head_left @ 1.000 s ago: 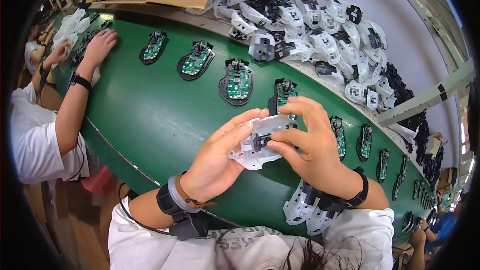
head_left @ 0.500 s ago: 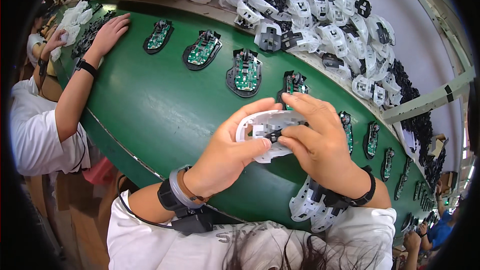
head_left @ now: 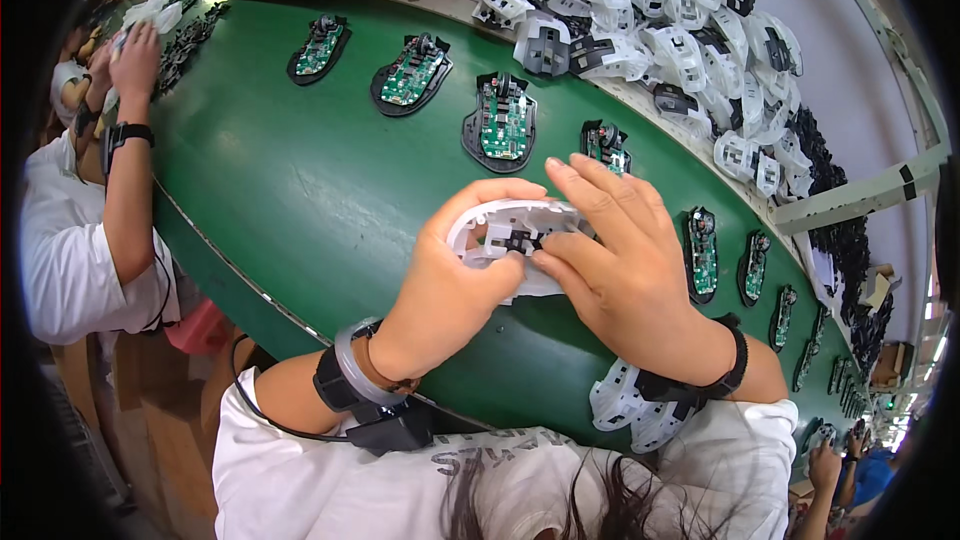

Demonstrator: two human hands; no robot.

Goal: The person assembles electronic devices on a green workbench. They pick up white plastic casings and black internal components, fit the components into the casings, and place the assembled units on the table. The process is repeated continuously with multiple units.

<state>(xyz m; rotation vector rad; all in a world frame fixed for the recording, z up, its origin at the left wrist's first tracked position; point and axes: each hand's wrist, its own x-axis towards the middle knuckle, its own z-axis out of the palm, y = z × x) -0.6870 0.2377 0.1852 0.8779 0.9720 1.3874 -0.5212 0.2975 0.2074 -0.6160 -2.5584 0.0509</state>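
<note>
Left hand [head_left: 440, 275] gripped the white shell [head_left: 495, 232] mid-frame, fingers wrapped round its outside, thumb at the small black part [head_left: 520, 240] inside; right hand [head_left: 640, 280] had thumb and index closed on that part's right end, other fingers extended over the shell

Green table [head_left: 300, 180] below; circuit board on a black base [head_left: 503, 125] sat just above the hands, one of a curved row; two white shells [head_left: 620, 400] lay under the right wrist, heap of shells [head_left: 680, 55] upper right
</note>
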